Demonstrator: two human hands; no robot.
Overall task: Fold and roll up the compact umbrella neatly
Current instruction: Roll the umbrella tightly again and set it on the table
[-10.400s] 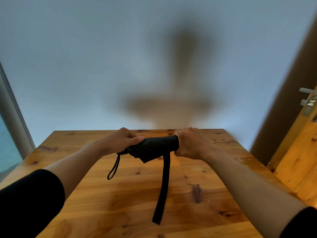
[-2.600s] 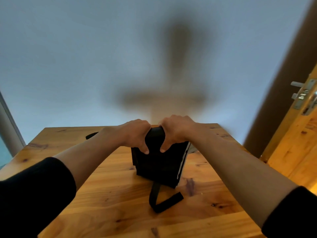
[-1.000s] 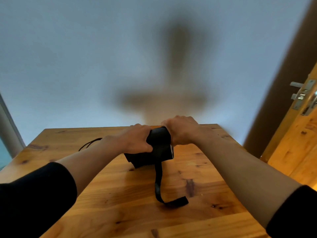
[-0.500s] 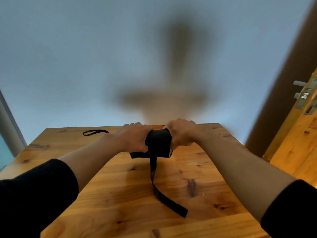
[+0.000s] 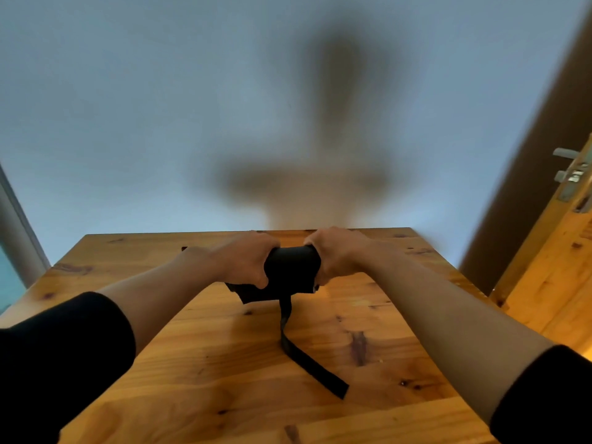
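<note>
A: Head view. What are the hands doing?

B: Both are clenched on the black umbrella (image 5: 290, 270). The left hand (image 5: 246, 264) wraps one end, thumb down over the near side; the right hand (image 5: 336, 254) wraps the other end, fingers curled over the top. Each grip is closed tight on the roll, none slack.

A: Where is the umbrella?

B: Held level between the hands, near the far edge of the table (image 5: 192, 363). Whether its loose lower fold touches the wood I cannot tell.

A: Anything hanging?

B: A flat black strap (image 5: 307, 360) drops from the roll's underside and lies slanting across the table toward the near right.

A: And the room?

B: A knotty pine table, a pale wall (image 5: 128, 107) behind carrying a soft shadow, and a wooden door (image 5: 557, 267) with a metal handle (image 5: 568, 169) on the right. Black sleeves cover both upper forearms.
</note>
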